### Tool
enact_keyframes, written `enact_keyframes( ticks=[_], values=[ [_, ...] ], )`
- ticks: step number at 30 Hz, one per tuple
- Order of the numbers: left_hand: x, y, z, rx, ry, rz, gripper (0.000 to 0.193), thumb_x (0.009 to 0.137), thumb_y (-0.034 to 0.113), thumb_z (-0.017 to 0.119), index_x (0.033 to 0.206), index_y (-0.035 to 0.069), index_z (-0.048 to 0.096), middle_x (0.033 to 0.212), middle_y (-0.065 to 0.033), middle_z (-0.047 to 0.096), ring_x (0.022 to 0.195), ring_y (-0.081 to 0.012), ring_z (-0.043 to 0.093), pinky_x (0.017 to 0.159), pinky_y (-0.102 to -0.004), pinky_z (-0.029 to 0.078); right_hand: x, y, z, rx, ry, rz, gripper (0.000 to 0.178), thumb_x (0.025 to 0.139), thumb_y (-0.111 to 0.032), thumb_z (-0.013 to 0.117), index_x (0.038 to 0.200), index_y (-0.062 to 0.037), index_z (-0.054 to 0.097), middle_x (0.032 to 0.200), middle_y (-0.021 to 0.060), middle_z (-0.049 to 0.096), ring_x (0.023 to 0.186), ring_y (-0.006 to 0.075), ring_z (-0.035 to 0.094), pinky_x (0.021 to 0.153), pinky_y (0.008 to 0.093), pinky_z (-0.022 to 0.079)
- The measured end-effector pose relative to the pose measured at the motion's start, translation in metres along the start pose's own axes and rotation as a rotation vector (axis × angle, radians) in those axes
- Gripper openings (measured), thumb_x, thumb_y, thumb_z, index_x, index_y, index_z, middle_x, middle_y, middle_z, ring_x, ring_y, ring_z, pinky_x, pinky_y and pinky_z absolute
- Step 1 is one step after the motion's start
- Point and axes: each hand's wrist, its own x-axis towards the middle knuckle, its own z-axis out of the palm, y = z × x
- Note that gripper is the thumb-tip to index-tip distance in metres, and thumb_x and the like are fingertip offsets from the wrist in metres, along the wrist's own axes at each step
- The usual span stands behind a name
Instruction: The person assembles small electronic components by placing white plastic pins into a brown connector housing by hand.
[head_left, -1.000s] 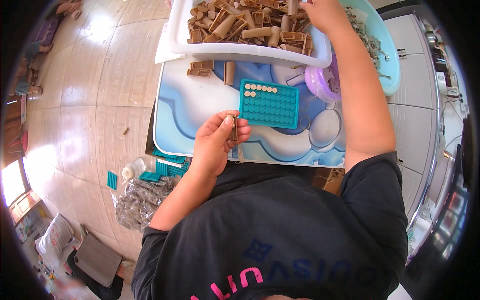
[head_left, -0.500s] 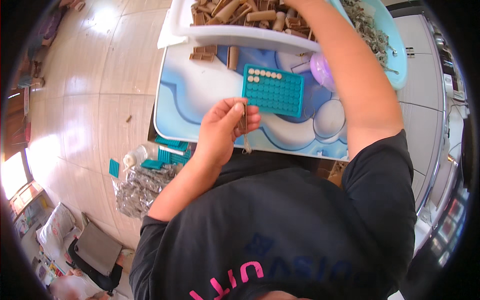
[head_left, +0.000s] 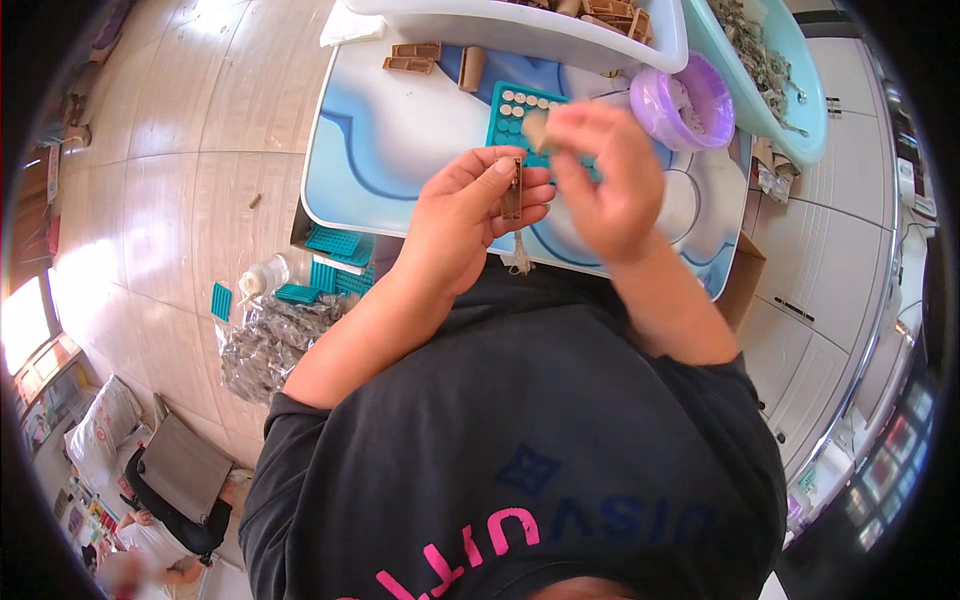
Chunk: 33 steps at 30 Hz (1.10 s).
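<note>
My left hand is closed on a narrow brown half-shell piece, held upright between thumb and fingers, with pale threads hanging below it. Close by on the right, my right hand pinches a tan-brown piece, smeared by motion; its exact shape cannot be made out. Both hands are over the near part of the blue-and-white table. Behind them lies a teal tray of round cells, a few filled with pale discs; my right hand hides part of it.
Brown hollow pieces and a brown cylinder lie at the table's back left. A white tub of brown pieces, a purple bowl and a light-blue basin stand behind and right. Teal trays and plastic-wrapped bundles lie lower left.
My right hand has come back from the white tub toward my left hand, now with a tan-brown piece in it. My left hand keeps its brown piece. The view has shifted slightly.
</note>
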Motion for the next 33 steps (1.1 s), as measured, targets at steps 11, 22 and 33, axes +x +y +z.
enact_keyframes(
  ticks=[11,22,33],
  values=[
    [-0.004,-0.014,0.009,0.147,-0.055,-0.058,0.025,0.095,0.018,0.048,0.113,0.0,0.051,0.099,-0.0091,0.062,0.088,-0.0161,0.062,0.075,-0.0279,0.052,-0.049,-0.032,-0.028,0.177,-0.231,0.372,0.031,0.067,-0.009,0.075,0.092,-0.0045,0.057,0.11,0.018,0.058,0.094,0.0302,0.061,0.079,0.0363,0.049],
    [-0.006,-0.022,0.012,0.157,-0.049,-0.11,0.026,0.095,0.019,0.047,0.113,0.0,0.051,0.102,-0.0102,0.061,0.089,-0.0187,0.063,0.075,-0.0291,0.053,-0.055,-0.037,-0.036,0.086,-0.311,0.36,0.055,0.066,-0.014,0.077,0.114,-0.003,0.053,0.109,0.0144,0.061,0.098,0.0301,0.06,0.083,0.0364,0.048],
    [-0.007,-0.023,0.01,0.058,-0.057,-0.098,0.045,0.098,0.038,0.037,0.115,-0.001,0.051,0.102,-0.0101,0.06,0.092,-0.0191,0.061,0.082,-0.0317,0.05,-0.042,-0.043,-0.039,0.053,-0.398,0.32,0.067,0.065,-0.013,0.077,0.124,-0.0036,0.047,0.099,0.013,0.062,0.084,0.0281,0.062,0.073,0.0356,0.05]
  ],
)
